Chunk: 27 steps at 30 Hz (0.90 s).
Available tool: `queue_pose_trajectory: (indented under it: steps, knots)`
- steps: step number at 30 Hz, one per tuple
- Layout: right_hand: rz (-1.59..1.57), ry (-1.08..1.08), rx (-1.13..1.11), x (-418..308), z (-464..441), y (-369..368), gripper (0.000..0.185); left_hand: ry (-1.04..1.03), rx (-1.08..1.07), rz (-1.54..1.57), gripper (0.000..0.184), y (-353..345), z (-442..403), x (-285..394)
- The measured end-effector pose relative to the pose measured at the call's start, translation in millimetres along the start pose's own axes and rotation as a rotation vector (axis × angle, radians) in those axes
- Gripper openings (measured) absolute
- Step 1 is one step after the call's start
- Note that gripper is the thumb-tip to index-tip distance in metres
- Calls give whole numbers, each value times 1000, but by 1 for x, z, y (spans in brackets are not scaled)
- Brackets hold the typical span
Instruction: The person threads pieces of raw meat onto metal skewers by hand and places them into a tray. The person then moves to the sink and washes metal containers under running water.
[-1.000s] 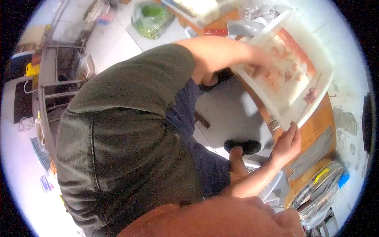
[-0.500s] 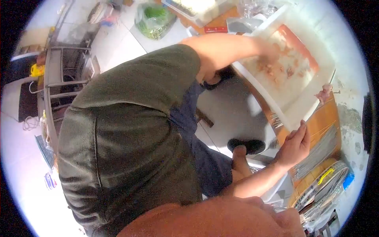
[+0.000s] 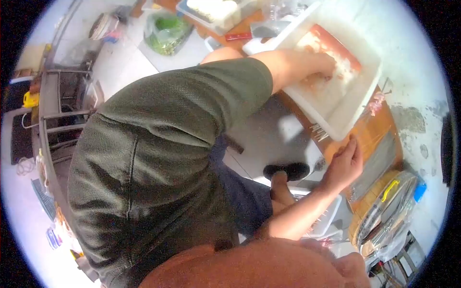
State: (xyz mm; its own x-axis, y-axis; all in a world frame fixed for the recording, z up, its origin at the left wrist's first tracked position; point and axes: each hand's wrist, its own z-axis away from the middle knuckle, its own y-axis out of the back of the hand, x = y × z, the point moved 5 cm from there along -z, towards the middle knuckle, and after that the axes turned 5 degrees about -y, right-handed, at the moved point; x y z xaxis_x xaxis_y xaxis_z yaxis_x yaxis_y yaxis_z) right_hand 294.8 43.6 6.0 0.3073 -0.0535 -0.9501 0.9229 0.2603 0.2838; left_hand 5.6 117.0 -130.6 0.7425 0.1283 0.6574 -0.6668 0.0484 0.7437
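My left hand (image 3: 321,66) reaches into a white plastic tub (image 3: 331,126). Its fingers are curled together over small pieces of meat (image 3: 313,80), and whatever lies between the fingertips is hidden. Along the far side of the tub runs a reddish strip (image 3: 338,47) beside pale, wet matter. Near the tub's closest corner my right hand (image 3: 345,165) pinches the end of a thin skewer (image 3: 361,126). Pink meat (image 3: 376,103) is threaded toward the skewer's far end, just outside the tub wall.
A cleaver (image 3: 238,36) with a red handle lies left of the tub, near a bag of green vegetables (image 3: 166,33) and a container (image 3: 211,21) of white food. A bundle of thin grey sticks (image 3: 377,161) rests on the wooden surface. Below stands a round basket (image 3: 359,225).
The whole view has shifted, so the tub appears farther left. My left hand, blurred before, now shows clearly over the meat pieces. My right hand still holds the skewer.
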Motion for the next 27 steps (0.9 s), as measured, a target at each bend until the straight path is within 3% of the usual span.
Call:
queue_pose_trajectory:
  steps: [9,13,17,19,22,24,26,27]
  knots:
    - [-85,-36,-35,-6,4,0,25,-32,53,186,10,4,4,17]
    - [-61,-23,-44,-9,9,0,25,-16,127,600,10,24,1,18]
    - [53,142,-90,5,5,-5,24,-29,193,1324,10,43,-2,16]
    - [23,122,-121,0,11,-9,23,9,315,1227,10,83,45,55]
    - [-32,27,-177,-3,17,-13,25,-201,419,829,16,110,78,70]
    - [-40,-1,-203,-1,18,-18,25,-180,433,961,19,108,77,60]
    - [-23,7,-222,1,18,-22,24,104,403,1578,22,93,66,44]
    - [0,16,-217,2,18,-23,24,53,385,1535,22,93,66,46]
